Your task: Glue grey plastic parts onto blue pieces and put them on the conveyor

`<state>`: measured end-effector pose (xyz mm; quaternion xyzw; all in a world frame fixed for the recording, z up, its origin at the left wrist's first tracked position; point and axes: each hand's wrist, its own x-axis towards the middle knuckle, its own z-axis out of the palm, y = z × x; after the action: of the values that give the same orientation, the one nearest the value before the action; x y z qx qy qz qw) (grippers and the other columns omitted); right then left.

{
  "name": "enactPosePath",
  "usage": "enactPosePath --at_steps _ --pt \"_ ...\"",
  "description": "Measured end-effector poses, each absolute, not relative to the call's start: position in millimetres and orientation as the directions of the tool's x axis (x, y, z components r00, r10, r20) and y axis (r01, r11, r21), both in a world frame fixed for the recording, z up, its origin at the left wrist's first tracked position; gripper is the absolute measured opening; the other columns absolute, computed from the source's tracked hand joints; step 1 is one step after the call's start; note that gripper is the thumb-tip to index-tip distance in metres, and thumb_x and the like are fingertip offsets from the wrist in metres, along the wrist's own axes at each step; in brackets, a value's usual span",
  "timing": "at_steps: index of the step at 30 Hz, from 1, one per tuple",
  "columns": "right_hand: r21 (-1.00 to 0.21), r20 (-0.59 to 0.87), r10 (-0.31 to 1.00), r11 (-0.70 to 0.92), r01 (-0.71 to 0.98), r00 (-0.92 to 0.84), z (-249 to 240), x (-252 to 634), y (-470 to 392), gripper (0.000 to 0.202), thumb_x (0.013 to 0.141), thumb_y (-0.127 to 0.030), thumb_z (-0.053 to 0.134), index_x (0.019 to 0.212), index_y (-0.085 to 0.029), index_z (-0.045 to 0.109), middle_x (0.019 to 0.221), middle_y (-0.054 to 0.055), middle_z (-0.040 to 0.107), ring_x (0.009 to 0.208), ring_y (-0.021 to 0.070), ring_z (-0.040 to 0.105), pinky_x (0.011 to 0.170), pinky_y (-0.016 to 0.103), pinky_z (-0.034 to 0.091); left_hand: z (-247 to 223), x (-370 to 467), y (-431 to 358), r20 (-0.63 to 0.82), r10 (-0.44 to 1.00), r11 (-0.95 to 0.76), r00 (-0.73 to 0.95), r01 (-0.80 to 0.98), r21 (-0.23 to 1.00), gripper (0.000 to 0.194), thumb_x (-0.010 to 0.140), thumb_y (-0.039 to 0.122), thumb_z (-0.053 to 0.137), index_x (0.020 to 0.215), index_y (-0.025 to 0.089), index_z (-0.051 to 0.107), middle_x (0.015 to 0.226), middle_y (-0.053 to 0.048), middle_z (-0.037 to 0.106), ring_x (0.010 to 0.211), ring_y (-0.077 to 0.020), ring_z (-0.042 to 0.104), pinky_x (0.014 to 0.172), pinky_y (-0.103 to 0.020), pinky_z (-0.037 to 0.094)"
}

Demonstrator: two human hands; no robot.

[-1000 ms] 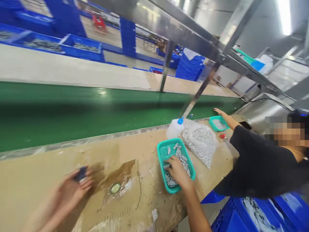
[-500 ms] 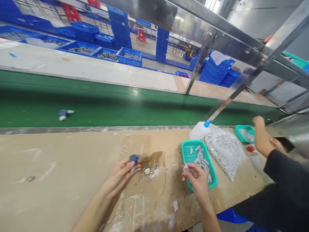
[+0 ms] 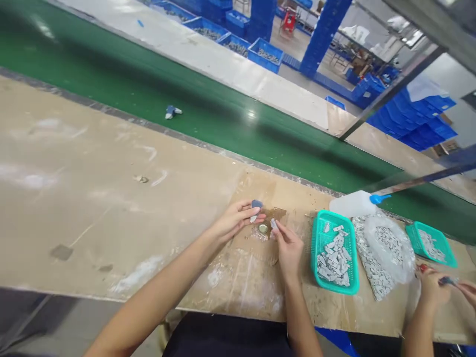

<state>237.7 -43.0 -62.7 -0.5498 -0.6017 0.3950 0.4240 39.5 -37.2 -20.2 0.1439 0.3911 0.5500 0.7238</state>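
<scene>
- Left hand (image 3: pixel 232 223): grip clenched on a small blue part (image 3: pixel 256 205), pinched between thumb and fingertips, with a pale piece showing just below the blue.
- Right hand (image 3: pixel 288 247): grip pinched on a small grey piece (image 3: pixel 273 224), held at the fingertips near the left hand.
- Small round disc (image 3: pixel 263 228): lies on the table (image 3: pixel 92 198), between the two hands and just below the blue part. Whether either hand touches it cannot be told.
- The disc sits on a dark, stained patch of the table surface.
- Teal basket (image 3: pixel 352 288): stands on the table just right of the right hand and holds a pile of small grey pieces.
- Clear plastic bag (image 3: pixel 386 248): lies right of the basket, filled with small grey parts.
- White bottle with a blue cap (image 3: pixel 353 203): lies on its side at the far end of the basket, near the belt edge.
- Second teal basket (image 3: pixel 431 243): stands further right, also holding grey pieces.
- Green conveyor belt (image 3: pixel 230 124): runs along the far side of the table; one small blue and white part (image 3: pixel 171 111) lies on it, far left.
- Another person's hands (image 3: pixel 431 290): at the near right edge, holding a small item that is too blurred to identify.
</scene>
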Motion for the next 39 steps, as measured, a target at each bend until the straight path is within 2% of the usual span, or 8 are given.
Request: enactPosePath --at_steps 5,9,13,18,27,34,39 --pt "-0.850 0.233 0.966 0.259 0.458 -0.115 -65.0 237.6 -45.3 0.024 0.090 -0.035 0.067 0.106 -0.022 0.079 0.096 0.008 0.079 0.084 0.0195 0.071 0.076 0.032 0.056 -20.4 39.1 -37.9 -0.383 0.920 0.326 0.085 -0.709 0.625 0.033 0.062 0.032 0.093 0.084 0.016 0.073 0.087 -0.004 0.072 0.084 -0.0215 0.070 0.086 -0.031 0.058" --pt "-0.768 0.314 0.931 0.363 0.527 -0.183 -62.7 235.5 -48.1 0.025 0.094 -0.030 0.063 0.113 -0.020 0.076 0.098 0.009 0.077 0.087 0.0183 0.071 0.079 0.031 0.057 -23.9 35.9 -36.0 -0.378 0.922 0.312 0.088 -0.747 0.587 0.033 0.061 0.031 0.094 0.082 0.017 0.073 0.083 -0.003 0.071 0.082 -0.0198 0.070 0.084 -0.029 0.058" --pt "-0.718 0.400 0.892 0.449 0.532 -0.213 -65.8 232.3 -52.1 0.024 0.095 -0.023 0.061 0.115 -0.020 0.075 0.096 0.008 0.077 0.085 0.0168 0.072 0.076 0.028 0.057 -30.7 30.2 -31.3 -0.414 0.909 0.302 0.053 -0.768 0.565 0.039 0.055 0.028 0.096 0.082 0.015 0.072 0.083 -0.005 0.071 0.080 -0.0198 0.071 0.079 -0.027 0.060" --pt "-0.687 0.529 0.833 0.533 0.494 -0.162 -73.0 226.8 -54.5 0.028 0.093 -0.015 0.063 0.117 -0.023 0.074 0.092 0.007 0.076 0.079 0.0149 0.071 0.071 0.027 0.058 -26.1 27.5 -32.0 -0.430 0.901 0.329 0.055 -0.731 0.598 0.045 0.052 0.031 0.098 0.084 0.013 0.072 0.081 -0.005 0.070 0.078 -0.0175 0.070 0.077 -0.024 0.059" --pt "-0.670 0.566 0.805 0.574 0.470 -0.177 -71.6 224.9 -53.5 0.030 0.092 -0.011 0.063 0.116 -0.025 0.074 0.089 0.005 0.075 0.078 0.0147 0.070 0.069 0.027 0.058 -17.2 28.4 -35.2 -0.441 0.896 0.358 0.052 -0.673 0.648 0.045 0.052 0.033 0.098 0.082 0.013 0.072 0.077 -0.002 0.068 0.073 -0.0135 0.068 0.071 -0.020 0.055" --pt "-0.620 0.585 0.780 0.607 0.496 -0.224 -66.9 225.5 -55.5 0.037 0.091 -0.009 0.064 0.120 -0.030 0.072 0.085 0.003 0.074 0.075 0.0153 0.067 0.068 0.030 0.056 -13.6 25.2 -34.4 -0.389 0.909 0.207 -0.151 -0.647 0.734 0.038 0.055 0.030 0.094 0.080 0.012 0.071 0.074 -0.002 0.067 0.069 -0.0127 0.064 0.072 -0.024 0.051" --pt "-0.554 0.599 0.758 0.626 0.549 -0.258 -65.8 227.0 -56.3 0.037 0.091 -0.009 0.064 0.120 -0.031 0.072 0.089 0.003 0.077 0.077 0.0161 0.064 0.072 0.033 0.054 -10.7 22.8 -35.0 -0.350 0.911 0.153 -0.218 -0.610 0.778 0.035 0.058 0.031 0.091 0.079 0.013 0.071 0.076 -0.003 0.067 0.070 -0.0140 0.062 0.073 -0.028 0.050"
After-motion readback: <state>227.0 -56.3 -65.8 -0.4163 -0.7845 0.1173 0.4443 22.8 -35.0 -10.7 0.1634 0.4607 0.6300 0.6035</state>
